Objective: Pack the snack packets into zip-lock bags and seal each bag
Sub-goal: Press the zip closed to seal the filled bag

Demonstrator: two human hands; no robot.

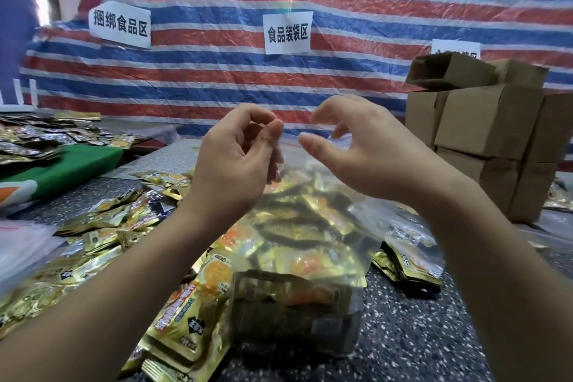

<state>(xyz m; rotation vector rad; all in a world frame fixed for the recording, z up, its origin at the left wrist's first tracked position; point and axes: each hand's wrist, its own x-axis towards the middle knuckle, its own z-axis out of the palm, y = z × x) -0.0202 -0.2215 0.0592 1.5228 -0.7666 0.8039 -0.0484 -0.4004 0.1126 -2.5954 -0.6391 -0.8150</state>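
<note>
A clear zip-lock bag (304,226) stuffed with gold snack packets stands upright on the speckled table (418,335) in front of me. My left hand (235,158) pinches the bag's top edge between thumb and forefinger. My right hand (366,146) hovers at the same edge just to the right, its fingers curled like a claw and its thumb held apart from them, gripping nothing that I can see. Loose gold packets (102,226) lie heaped to the left of the bag and under my left forearm, and a few more packets (409,260) lie at its right.
Stacked cardboard boxes (483,127) stand at the right. A green cloth (77,164) carrying another pile of packets (37,136) lies at the far left. Clear plastic bags (21,245) lie at the left edge. A striped tarp with paper signs hangs behind.
</note>
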